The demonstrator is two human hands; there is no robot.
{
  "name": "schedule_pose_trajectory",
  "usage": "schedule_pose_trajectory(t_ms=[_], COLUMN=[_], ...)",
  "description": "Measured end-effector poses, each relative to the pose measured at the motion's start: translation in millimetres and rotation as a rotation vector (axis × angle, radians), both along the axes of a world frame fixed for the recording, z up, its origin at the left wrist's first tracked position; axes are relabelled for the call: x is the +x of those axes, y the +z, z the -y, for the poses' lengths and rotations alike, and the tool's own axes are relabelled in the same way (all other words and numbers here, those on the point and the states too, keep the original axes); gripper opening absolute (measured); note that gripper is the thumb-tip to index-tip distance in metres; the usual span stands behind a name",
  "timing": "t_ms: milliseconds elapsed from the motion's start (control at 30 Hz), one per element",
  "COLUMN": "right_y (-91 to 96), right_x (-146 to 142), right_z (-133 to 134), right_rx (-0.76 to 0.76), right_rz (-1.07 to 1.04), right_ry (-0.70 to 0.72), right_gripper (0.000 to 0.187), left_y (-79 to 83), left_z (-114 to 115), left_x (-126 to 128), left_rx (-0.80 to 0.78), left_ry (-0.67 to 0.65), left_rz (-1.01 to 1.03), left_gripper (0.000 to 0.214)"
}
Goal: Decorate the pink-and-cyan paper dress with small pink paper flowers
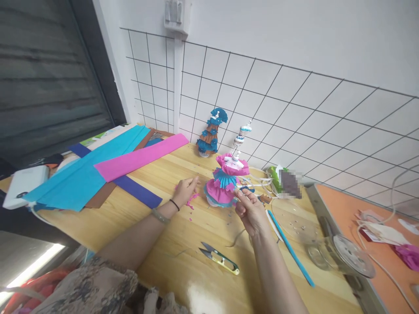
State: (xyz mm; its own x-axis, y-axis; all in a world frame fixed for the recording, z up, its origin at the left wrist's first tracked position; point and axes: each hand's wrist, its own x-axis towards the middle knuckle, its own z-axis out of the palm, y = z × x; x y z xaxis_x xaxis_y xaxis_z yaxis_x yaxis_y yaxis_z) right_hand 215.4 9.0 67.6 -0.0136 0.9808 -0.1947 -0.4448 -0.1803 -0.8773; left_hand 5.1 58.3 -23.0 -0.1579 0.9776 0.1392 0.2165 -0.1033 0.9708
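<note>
A pink and blue crepe-paper doll (224, 183) stands on the wooden table (183, 226) with a beaded stick rising from its top. My right hand (249, 210) is beside the doll's right side, fingers pinched on a thin pale strip I can barely make out. My left hand (186, 190) rests on the table left of the doll, fingers curled over small pink paper scraps (191, 201). A second doll in blue and brown (211, 133) stands against the wall.
Sheets of cyan (81, 174), pink (140, 158) and dark blue crepe paper lie at the left. Thread snips (220, 258) lie near me. A blue strip (291, 250), clear spool (353, 257), green bottle (278, 176) and an orange mat (369, 235) are right. A white box (24, 185) sits far left.
</note>
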Motion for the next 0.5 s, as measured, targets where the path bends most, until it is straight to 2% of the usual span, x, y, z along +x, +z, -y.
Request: schedule_pose_trajectory(t_ms=[133, 233, 333, 400, 467, 500], right_y=[-9.8, -24.1, -43.2, -55.6, -65.1, -68.3], right_x=[21.8, 36.8, 43.1, 42.8, 41.6, 41.4], right_z=[13.7, 30.8, 53.2, 69.5, 84.9, 91.7], right_rx=[-0.044, -0.072, -0.097, -0.088, -0.086, -0.086], right_rz=[0.107, 0.205, 0.352, 0.467, 0.548, 0.581], right_ry=[0.046, 0.069, 0.161, 0.243, 0.312, 0.323], right_gripper=[0.042, 0.039, 0.035, 0.035, 0.035, 0.035], left_y=[4.7, 17.8, 31.5, 36.6, 37.8, 37.2], left_z=[-6.4, -11.4, -16.2, -19.6, -22.5, -23.3], left_x=[-8.0, -20.1, -34.5, -44.3, -54.0, -58.8], left_rx=[0.025, 0.089, 0.089, 0.054, -0.018, -0.073], left_ry=[0.066, 0.162, 0.201, 0.233, 0.237, 0.197], left_rz=[0.09, 0.287, 0.32, 0.203, -0.057, -0.238], left_gripper=[0.058, 0.062, 0.065, 0.065, 0.063, 0.059])
